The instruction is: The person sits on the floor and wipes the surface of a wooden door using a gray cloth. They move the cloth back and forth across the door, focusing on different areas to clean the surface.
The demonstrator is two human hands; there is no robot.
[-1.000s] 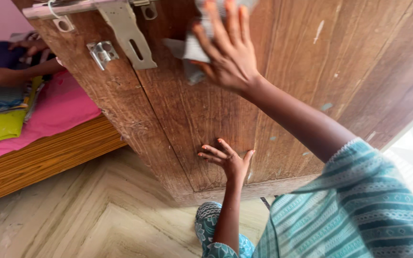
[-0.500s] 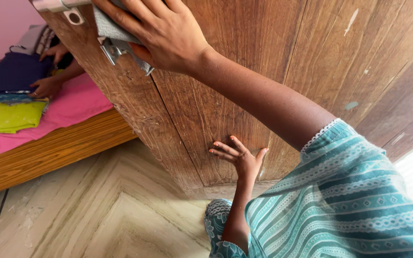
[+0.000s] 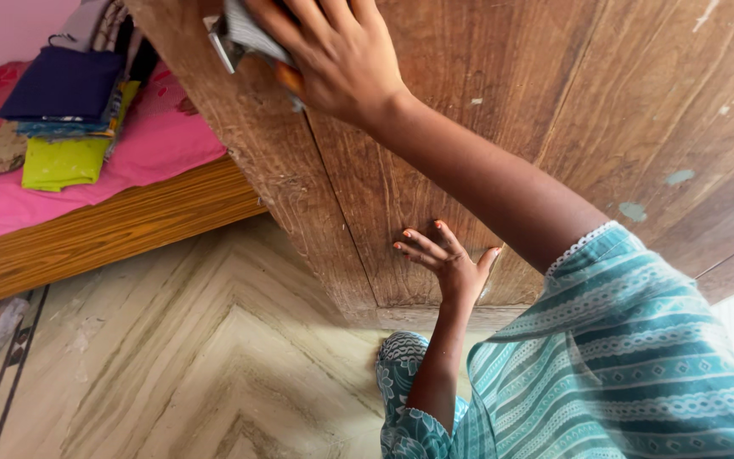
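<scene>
At the top centre of the frame the right hand (image 3: 333,51) presses a grey cloth (image 3: 244,30) flat against the brown wooden door (image 3: 503,110); its grip is closed on the cloth, with the fingers spread over it, and the cloth shows only at the upper edge of the picture. A small metal fitting (image 3: 221,47) sticks out just beside the cloth, on its left. In the middle of the frame the left hand (image 3: 448,263) lies open on the lower part of the door, fingers spread and holding nothing. At the upper left there is a bed with a pink sheet (image 3: 87,183) and a wooden frame, and folded clothes (image 3: 65,110) in dark blue and yellow-green lie on it. The pale marble floor (image 3: 197,374) fills the lower left.
</scene>
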